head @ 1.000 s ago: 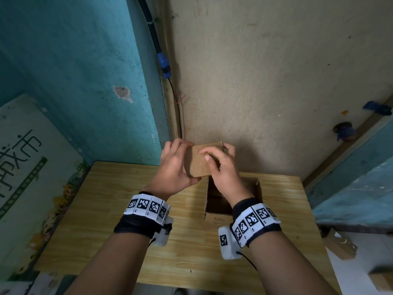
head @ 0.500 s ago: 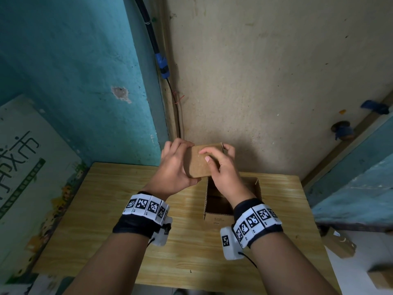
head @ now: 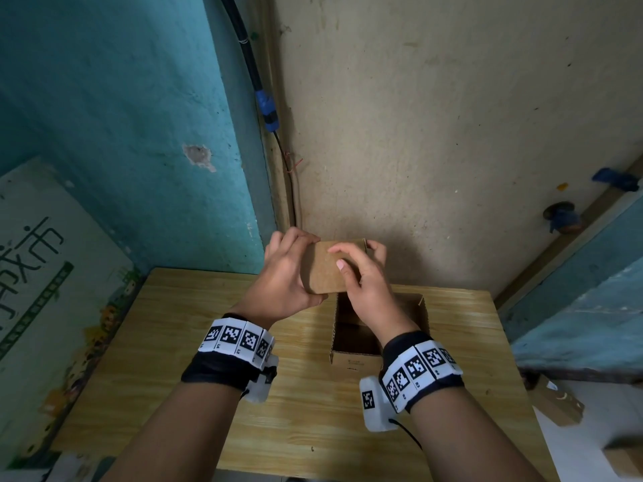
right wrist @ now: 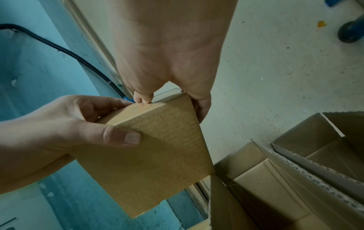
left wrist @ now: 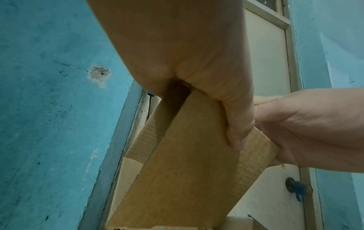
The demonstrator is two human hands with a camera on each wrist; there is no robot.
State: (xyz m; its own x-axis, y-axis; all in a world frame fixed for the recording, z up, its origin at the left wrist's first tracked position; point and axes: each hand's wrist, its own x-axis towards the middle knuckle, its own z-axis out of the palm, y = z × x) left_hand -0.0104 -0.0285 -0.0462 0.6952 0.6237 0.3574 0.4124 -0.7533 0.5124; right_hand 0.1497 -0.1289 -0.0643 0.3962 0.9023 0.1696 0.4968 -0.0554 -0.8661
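Note:
Both hands hold a small brown cardboard box [head: 325, 269] in the air, just above and behind an open cardboard box [head: 351, 359] that stands on the wooden table [head: 295, 412]. My left hand [head: 288, 273] grips the small box's left side, thumb on the near face and fingers curled over the far edge. My right hand [head: 365, 283] grips its right side, thumb on the near face. In the left wrist view the left hand [left wrist: 197, 62] clamps the cardboard [left wrist: 187, 155] beside the right hand [left wrist: 305, 124]. The right wrist view shows the same grip on the cardboard [right wrist: 157, 147].
The table stands against a beige door [head: 435, 133] and a teal wall [head: 121, 116], with a black cable [head: 264, 109] running down the corner. A printed board [head: 45, 273] leans at the left. More cardboard boxes [head: 556, 405] lie on the floor at the right.

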